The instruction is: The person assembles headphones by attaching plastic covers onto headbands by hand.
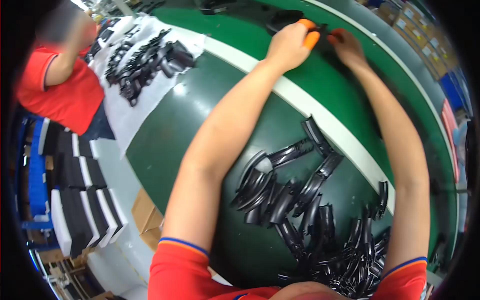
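Note:
Both arms reach out over a green conveyor belt. My left hand (291, 46), orange covers on its fingertips, is closed at a black plastic part (284, 21); the part shows beyond the knuckles, and a dark tip shows past the fingers. A short gap to the right, my right hand (348, 49) has its fingers curled in, with orange-red covers on the tips. Something dark shows at those fingertips, too blurred to name. Below my forearms, many curved glossy black plastic parts (285, 200) lie in a loose heap on the green table (205, 82).
A white rail (345, 132) divides the table from the belt (320, 75). At left, more black parts (172, 59) lie on a white cloth (150, 107) beside a co-worker in a red shirt (75, 95). Black-and-white foam pieces (90, 200) and a cardboard box (146, 217) stand lower left.

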{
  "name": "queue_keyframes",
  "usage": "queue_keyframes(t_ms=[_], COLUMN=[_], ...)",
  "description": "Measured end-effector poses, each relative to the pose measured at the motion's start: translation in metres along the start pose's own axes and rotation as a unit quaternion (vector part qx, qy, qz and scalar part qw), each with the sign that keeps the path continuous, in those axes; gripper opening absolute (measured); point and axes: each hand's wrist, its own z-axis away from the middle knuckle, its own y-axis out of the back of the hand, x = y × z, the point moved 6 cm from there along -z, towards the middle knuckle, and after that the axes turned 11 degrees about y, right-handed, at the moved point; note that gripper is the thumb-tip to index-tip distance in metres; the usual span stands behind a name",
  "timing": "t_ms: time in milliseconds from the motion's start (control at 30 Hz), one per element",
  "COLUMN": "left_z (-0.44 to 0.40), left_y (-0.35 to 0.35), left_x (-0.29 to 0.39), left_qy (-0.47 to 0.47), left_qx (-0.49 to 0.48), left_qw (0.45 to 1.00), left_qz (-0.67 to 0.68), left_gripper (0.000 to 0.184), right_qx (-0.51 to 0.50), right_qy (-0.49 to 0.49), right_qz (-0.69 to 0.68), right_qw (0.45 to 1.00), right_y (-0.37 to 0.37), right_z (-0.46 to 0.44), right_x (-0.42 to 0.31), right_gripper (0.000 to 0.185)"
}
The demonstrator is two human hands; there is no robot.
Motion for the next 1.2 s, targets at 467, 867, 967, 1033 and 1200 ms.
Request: queue_keyframes(t_ms=[467, 867, 967, 1033, 1200], left_z=[-0.004, 0.007, 0.008, 0.011, 0.015], left_y=[-0.03, -0.03, -0.026, -0.028, -0.025], left_x=[-0.014, 0.01, 0.022, 0.018, 0.023], left_qy=[0.114, -0.041, -0.003, 0.062, -0.022], left_qx=[-0.247, -0.203, -0.228, -0.267, -0.209], left_qw=[0.951, 0.977, 0.973, 0.958, 0.976], left_qz=[0.148, 0.048, -0.034, -0.079, -0.058], left_gripper=[0.028, 0.032, 0.033, 0.032, 0.031], right_qx=[0.005, 0.094, 0.1, 0.1, 0.101], right_qy=[0.242, 0.261, 0.255, 0.258, 0.261], right_qz=[-0.028, -0.019, -0.009, -0.004, -0.022], right_qw=[0.97, 0.961, 0.962, 0.961, 0.96], right_y=[0.048, 0.067, 0.07, 0.071, 0.071], right_z=[0.069, 0.073, 0.074, 0.075, 0.08], right_x=[-0.091, -0.079, -0.08, -0.08, -0.075], right_gripper=[0.026, 0.026, 0.023, 0.023, 0.023])
